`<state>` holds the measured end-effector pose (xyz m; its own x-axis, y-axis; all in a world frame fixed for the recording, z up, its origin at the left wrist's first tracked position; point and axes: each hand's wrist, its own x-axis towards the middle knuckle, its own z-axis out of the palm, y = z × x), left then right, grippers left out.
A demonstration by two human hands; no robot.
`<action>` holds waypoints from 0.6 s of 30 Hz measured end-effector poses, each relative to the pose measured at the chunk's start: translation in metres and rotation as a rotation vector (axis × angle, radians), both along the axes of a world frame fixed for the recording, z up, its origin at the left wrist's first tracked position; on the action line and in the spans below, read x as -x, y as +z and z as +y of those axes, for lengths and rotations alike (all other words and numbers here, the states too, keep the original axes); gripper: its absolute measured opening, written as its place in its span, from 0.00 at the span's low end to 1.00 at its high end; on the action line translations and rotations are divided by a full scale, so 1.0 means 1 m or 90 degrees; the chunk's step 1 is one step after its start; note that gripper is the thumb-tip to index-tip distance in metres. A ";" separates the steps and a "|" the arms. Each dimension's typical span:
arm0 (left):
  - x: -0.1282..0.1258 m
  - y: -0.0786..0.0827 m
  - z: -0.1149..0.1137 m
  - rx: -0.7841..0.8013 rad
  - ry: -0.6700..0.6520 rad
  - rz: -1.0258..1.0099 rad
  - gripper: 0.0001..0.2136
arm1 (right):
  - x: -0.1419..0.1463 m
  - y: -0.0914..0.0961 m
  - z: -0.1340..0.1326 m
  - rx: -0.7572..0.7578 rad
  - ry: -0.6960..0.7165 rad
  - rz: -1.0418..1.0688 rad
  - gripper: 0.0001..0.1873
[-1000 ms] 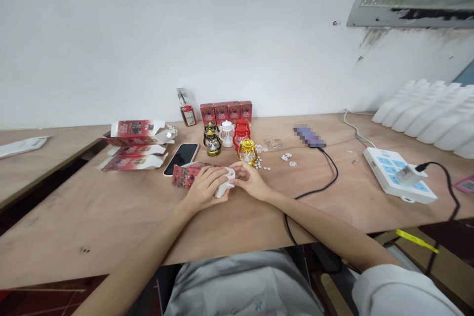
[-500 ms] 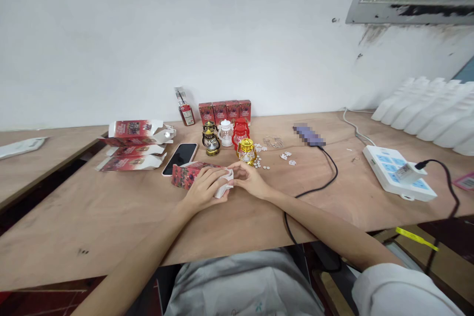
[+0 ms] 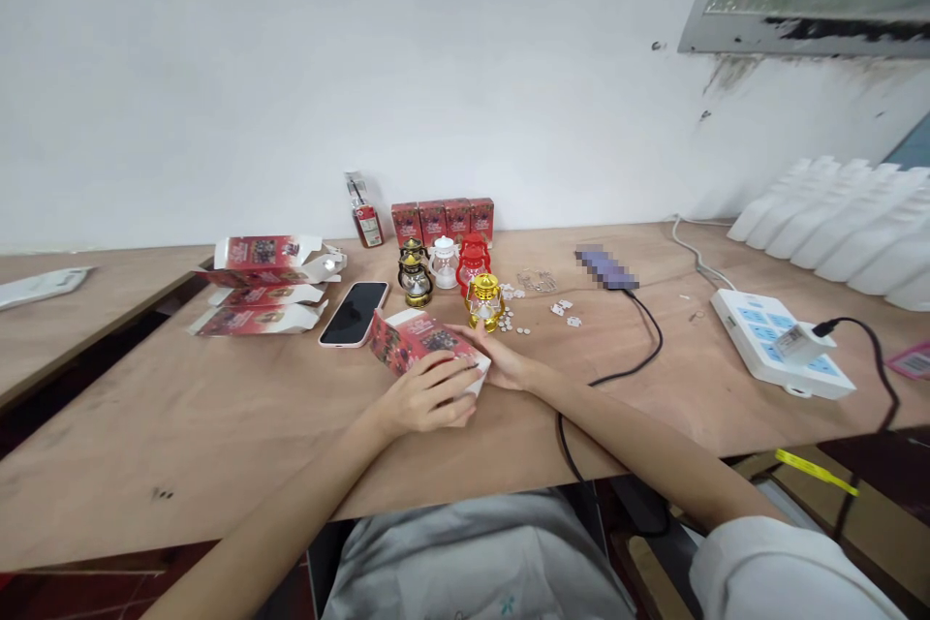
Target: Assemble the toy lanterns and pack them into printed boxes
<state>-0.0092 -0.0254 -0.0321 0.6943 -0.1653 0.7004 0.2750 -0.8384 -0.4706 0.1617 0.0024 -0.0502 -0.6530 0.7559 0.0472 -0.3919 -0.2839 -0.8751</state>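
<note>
Both my hands hold a small red printed carton (image 3: 414,342) in the middle of the wooden table (image 3: 218,426). My left hand (image 3: 428,397) grips its near white end from below, fingers curled round it. Behind the carton, my right hand (image 3: 501,360) is partly hidden, its fingers against the carton's right end. The carton is tilted, its far end raised. A gold toy lantern (image 3: 484,300) stands just beyond my right hand. Next to the carton's far left corner lies a phone (image 3: 355,313), face up.
Black, white and red toy lanterns (image 3: 443,263) stand before a row of red boxes (image 3: 443,216) at the wall. Flat unfolded cartons (image 3: 265,286) lie at left. Small white pieces (image 3: 538,310) are scattered right of the lanterns. A power strip (image 3: 781,342) and black cable (image 3: 617,368) sit at right.
The carton has been lifted and turned toward me, its far end now raised. My left hand slid to its near end; my right hand moved behind it.
</note>
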 end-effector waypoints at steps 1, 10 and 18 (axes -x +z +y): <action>-0.002 -0.001 -0.001 -0.011 -0.009 0.018 0.07 | 0.000 0.000 0.001 0.010 -0.007 -0.003 0.27; 0.011 0.006 0.005 0.117 0.171 -0.222 0.24 | -0.002 0.009 -0.010 -0.414 -0.313 -0.177 0.48; 0.017 0.015 0.007 0.240 0.250 -0.287 0.38 | -0.003 -0.001 -0.009 -1.000 -0.654 -0.398 0.49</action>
<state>-0.0260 -0.0179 -0.0173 0.2821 0.3490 0.8937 0.6904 -0.7206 0.0634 0.1651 -0.0064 -0.0515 -0.2616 0.3223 0.9098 0.5318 0.8347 -0.1428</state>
